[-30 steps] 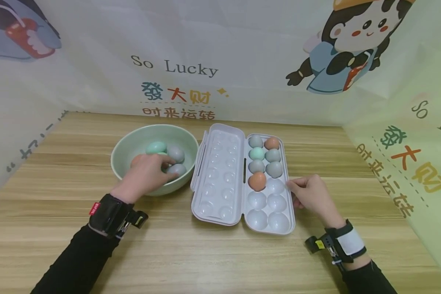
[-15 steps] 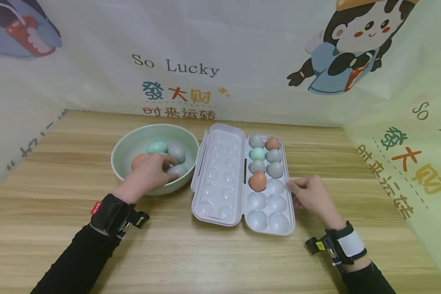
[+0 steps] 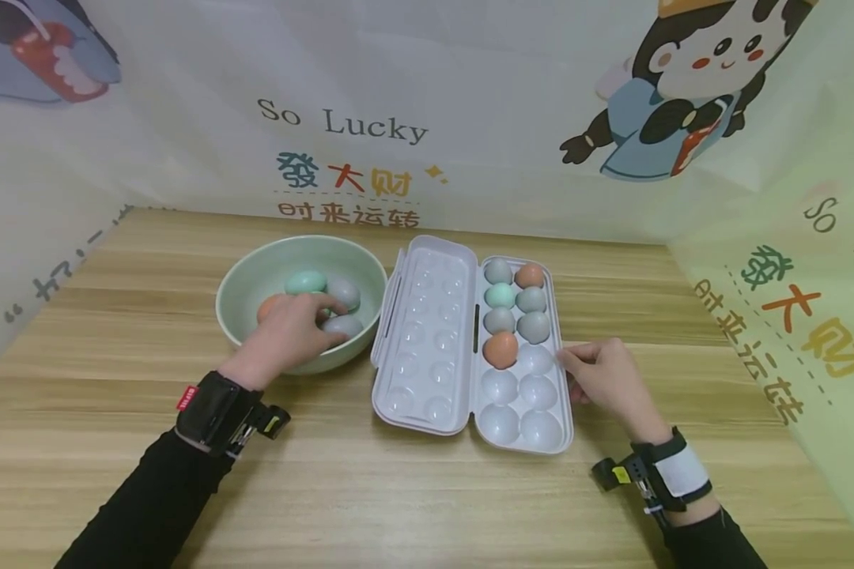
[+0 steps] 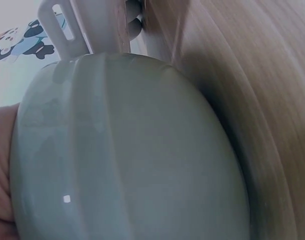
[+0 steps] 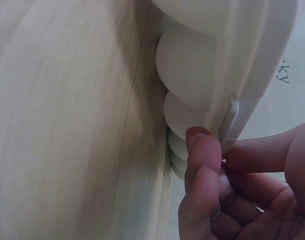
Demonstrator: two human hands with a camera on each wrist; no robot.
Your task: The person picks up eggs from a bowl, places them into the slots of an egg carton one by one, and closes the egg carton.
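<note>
My left hand (image 3: 288, 328) reaches over the near side of a pale green bowl (image 3: 245, 273), its thumb and index finger curled round a grey egg (image 3: 343, 325). Close by in the bowl lie a teal egg (image 3: 305, 282), a second grey egg and a partly hidden brown egg (image 3: 267, 307). On the carton's right edge, the thumb and fingers of my right hand (image 3: 605, 378) pinch the rim of the open plastic egg carton (image 3: 427, 316). In the left wrist view, the bowl's outer wall (image 4: 157, 150) hides the fingertips and eggs.
The carton's right half holds several grey and brown eggs and one mint egg (image 3: 500, 296) in its far cups; the near cups (image 3: 499, 425) are bare. Its lid lies folded out to the left, close beside the bowl. A printed sheet (image 3: 484, 118) rises behind the wooden table (image 3: 370, 490).
The scene has shifted slightly in the head view. Both hands keep nearly the same places, the left in the bowl and the right at the carton's edge.
</note>
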